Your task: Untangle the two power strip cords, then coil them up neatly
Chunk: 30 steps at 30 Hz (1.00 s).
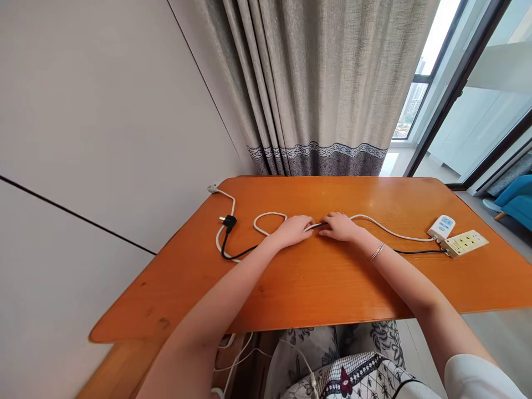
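Near the middle of the wooden table, my left hand (296,230) is closed around a white power cord (310,226) and a black power cord (319,225), which lie side by side. Just to its right, my right hand (339,226) grips the same two cords, a short stretch showing between the hands. On the right, the white cord runs to a small white power strip (441,228) and the black one to a cream power strip (464,244). Leftward lie a black plug (229,221) and a white plug (213,189), the latter at the table's edge. The fingertips are partly hidden.
The orange-brown wooden table (316,288) stands against a pale panelled wall (103,111) on the left. A grey curtain (332,83) hangs behind it. White cables (241,354) dangle below the front edge, near my lap. A blue chair (517,199) is beyond the glass at right.
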### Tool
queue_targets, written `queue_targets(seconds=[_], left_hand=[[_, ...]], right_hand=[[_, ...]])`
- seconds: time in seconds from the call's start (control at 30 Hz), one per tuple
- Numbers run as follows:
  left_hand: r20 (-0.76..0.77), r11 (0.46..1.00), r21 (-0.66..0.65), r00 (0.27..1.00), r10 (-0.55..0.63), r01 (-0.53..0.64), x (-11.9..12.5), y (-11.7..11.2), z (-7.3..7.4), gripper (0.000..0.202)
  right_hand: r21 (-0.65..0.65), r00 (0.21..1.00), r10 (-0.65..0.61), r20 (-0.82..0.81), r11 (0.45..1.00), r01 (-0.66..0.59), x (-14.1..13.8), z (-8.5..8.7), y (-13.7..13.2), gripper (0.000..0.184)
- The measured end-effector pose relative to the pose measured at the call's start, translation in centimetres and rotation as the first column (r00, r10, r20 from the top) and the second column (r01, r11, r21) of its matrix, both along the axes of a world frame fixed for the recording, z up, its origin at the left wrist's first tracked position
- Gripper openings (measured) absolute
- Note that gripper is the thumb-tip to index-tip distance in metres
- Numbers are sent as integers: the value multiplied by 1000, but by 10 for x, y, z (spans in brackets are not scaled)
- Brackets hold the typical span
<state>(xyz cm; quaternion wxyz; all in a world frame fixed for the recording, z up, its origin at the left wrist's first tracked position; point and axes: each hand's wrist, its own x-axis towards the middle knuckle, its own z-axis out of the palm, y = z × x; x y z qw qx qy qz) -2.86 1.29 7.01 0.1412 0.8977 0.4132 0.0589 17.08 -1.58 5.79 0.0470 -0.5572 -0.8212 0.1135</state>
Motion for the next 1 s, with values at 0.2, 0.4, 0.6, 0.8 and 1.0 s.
queue_targets(seconds=[0.2, 0.4, 0.6, 0.8, 1.0], left_hand=[[617, 1000, -5, 787, 4, -1, 17, -4, 21, 14], [927, 994, -81, 371, 46, 79, 40, 1, 58, 44], [852, 988, -132, 519, 69, 85, 34, 12, 71, 41], [835, 918, -314, 531, 145, 242, 36, 13, 53, 45], [843, 864, -386, 505, 187, 324, 36, 7, 43, 43]], right_hand=[[-81, 930, 88, -357, 989, -125, 13, 62, 6, 36], [68, 818, 172, -550, 985, -161, 21, 138, 2, 42], [277, 489, 189, -851, 954, 112, 23, 189, -5, 51], [297, 164, 262, -951, 922, 249, 11, 239, -9, 58], [313, 79, 305, -949, 892, 327, 5, 261, -8, 57]])
